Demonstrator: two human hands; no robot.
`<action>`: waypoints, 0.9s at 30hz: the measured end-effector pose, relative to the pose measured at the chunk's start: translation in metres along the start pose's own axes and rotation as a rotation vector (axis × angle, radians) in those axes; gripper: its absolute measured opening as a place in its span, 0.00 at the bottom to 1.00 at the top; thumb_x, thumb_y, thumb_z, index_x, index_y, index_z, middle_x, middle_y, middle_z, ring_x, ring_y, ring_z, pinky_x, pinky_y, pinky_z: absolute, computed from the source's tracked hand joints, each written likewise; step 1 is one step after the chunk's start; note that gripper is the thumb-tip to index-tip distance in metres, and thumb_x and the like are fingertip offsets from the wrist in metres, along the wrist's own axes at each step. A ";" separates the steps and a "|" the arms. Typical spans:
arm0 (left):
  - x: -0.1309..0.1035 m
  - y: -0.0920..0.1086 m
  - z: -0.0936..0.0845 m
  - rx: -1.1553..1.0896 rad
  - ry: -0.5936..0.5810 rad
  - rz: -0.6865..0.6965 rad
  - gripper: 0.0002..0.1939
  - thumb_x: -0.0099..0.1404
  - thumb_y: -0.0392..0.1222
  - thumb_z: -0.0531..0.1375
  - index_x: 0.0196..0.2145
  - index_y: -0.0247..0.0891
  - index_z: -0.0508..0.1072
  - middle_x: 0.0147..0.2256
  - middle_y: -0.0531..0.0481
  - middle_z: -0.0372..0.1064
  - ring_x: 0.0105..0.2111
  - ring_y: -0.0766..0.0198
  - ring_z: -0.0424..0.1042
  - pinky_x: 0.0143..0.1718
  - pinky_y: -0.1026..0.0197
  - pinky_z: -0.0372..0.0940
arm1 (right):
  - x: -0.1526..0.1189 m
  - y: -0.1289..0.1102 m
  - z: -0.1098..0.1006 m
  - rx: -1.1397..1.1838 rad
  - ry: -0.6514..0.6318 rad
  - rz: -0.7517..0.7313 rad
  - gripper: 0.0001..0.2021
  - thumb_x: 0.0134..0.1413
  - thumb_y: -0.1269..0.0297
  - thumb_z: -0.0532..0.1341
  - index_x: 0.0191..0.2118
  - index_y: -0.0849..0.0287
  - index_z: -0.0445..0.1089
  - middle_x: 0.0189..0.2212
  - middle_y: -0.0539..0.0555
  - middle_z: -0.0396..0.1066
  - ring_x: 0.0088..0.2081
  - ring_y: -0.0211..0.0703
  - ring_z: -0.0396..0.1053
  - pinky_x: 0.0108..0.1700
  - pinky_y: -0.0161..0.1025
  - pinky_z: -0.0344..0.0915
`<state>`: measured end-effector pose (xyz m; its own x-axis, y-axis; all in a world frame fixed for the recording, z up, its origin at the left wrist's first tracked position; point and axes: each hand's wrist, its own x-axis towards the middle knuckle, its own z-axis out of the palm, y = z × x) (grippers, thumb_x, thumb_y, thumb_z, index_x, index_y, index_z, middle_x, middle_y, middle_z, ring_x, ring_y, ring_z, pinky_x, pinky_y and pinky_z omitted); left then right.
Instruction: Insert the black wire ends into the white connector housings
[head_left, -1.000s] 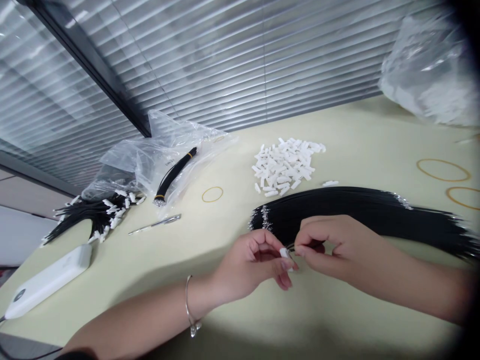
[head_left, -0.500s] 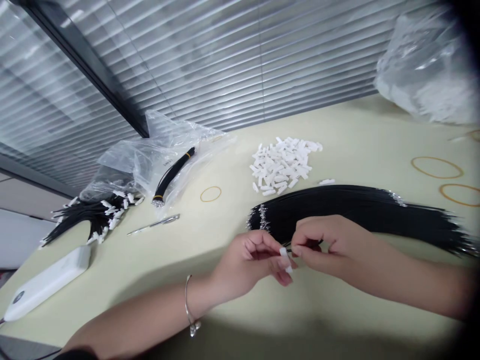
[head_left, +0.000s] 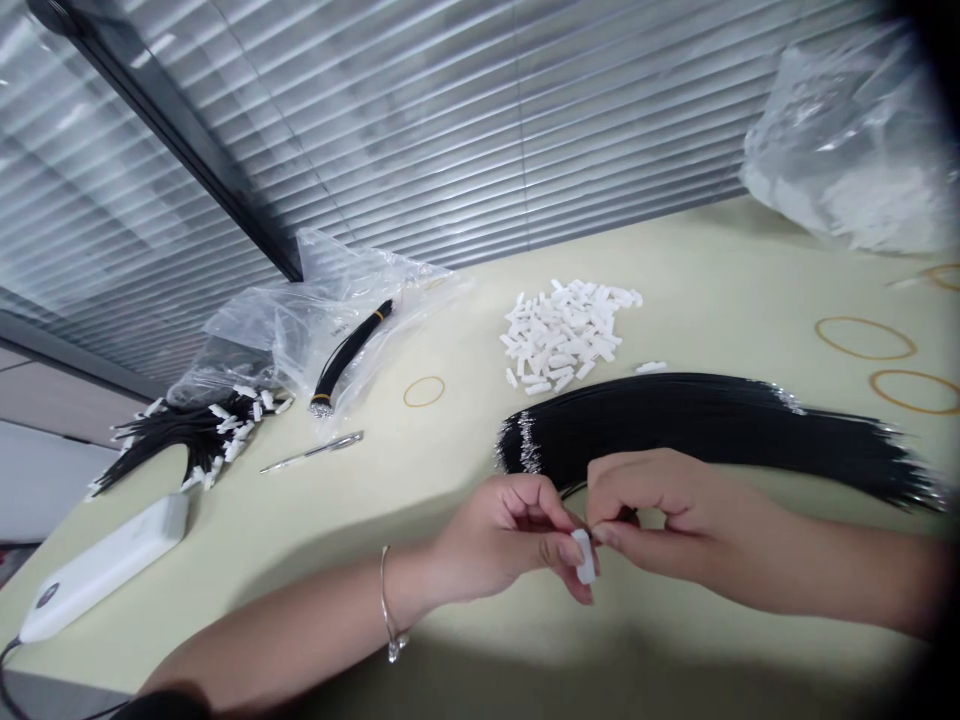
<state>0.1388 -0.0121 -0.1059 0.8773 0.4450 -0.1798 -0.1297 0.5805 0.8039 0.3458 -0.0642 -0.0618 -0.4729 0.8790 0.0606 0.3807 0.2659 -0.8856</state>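
A pale yellow-green smooth tabletop (head_left: 697, 290) spreads below grey slatted window blinds (head_left: 420, 130). Across its right half lies a broad, curved bundle of thin black wires with silvery ends (head_left: 697, 415). A crumpled clear plastic bag with white contents (head_left: 847, 150) sits at the far right; a flattened clear plastic bag (head_left: 255, 320) lies at left.

The right hand (head_left: 675, 520) is in front of the broad bundle, thumb and forefinger pinching a thin black wire (head_left: 631, 515), mostly hidden by the fingers. The left hand (head_left: 502, 535) meets it, grasping a small white plastic connector between thumb and fingers; whether wire and connector touch, I cannot tell.

Near the left edge are an oblong white plastic device (head_left: 112, 565) with a dark cable and, behind it, black wires with white connectors on their ends (head_left: 165, 445). A loose heap of white plastic connectors (head_left: 562, 330) lies behind the broad bundle. Then come a slim banded bundle of black wires (head_left: 349, 360) on the flattened bag, a slender silvery pen-like tool (head_left: 311, 453) and, smallest, the held connector (head_left: 583, 557), upright at the left fingertips
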 end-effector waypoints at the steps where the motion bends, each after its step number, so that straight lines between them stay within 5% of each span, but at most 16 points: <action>1: 0.000 -0.001 0.000 -0.007 -0.006 0.003 0.19 0.56 0.44 0.73 0.29 0.32 0.68 0.29 0.50 0.77 0.27 0.66 0.78 0.31 0.63 0.74 | 0.000 -0.001 0.001 0.006 -0.003 0.013 0.12 0.60 0.66 0.56 0.27 0.58 0.71 0.24 0.49 0.65 0.26 0.34 0.61 0.29 0.33 0.57; 6: 0.003 0.005 0.003 0.030 0.062 0.036 0.17 0.57 0.44 0.72 0.30 0.33 0.69 0.29 0.50 0.77 0.26 0.66 0.78 0.31 0.63 0.74 | 0.006 0.004 -0.004 -0.062 0.014 0.007 0.14 0.65 0.63 0.55 0.28 0.57 0.71 0.25 0.49 0.68 0.28 0.35 0.65 0.30 0.33 0.60; 11: 0.007 0.032 0.006 0.003 0.336 0.156 0.16 0.58 0.45 0.71 0.33 0.32 0.71 0.28 0.51 0.76 0.25 0.68 0.77 0.31 0.65 0.74 | 0.005 0.007 -0.022 -0.524 0.420 -0.269 0.06 0.64 0.64 0.58 0.42 0.56 0.72 0.41 0.56 0.73 0.45 0.47 0.71 0.47 0.43 0.66; 17: 0.004 0.039 0.004 -0.054 0.400 0.183 0.13 0.57 0.41 0.71 0.33 0.33 0.71 0.29 0.49 0.77 0.26 0.67 0.76 0.33 0.62 0.74 | 0.001 0.028 0.000 -0.787 0.147 -0.380 0.10 0.61 0.76 0.56 0.35 0.57 0.72 0.33 0.53 0.72 0.35 0.43 0.70 0.40 0.41 0.67; 27: 0.005 0.031 0.004 -0.062 0.371 0.154 0.11 0.58 0.37 0.70 0.35 0.33 0.72 0.32 0.48 0.78 0.29 0.65 0.78 0.37 0.61 0.75 | 0.008 0.042 0.016 -1.200 0.176 -0.494 0.12 0.50 0.82 0.54 0.32 0.63 0.72 0.29 0.57 0.69 0.33 0.50 0.66 0.39 0.47 0.66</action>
<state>0.1406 0.0053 -0.0793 0.6205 0.7393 -0.2617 -0.2841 0.5230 0.8036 0.3456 -0.0526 -0.1061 -0.6908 0.6034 0.3985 0.7076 0.6774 0.2010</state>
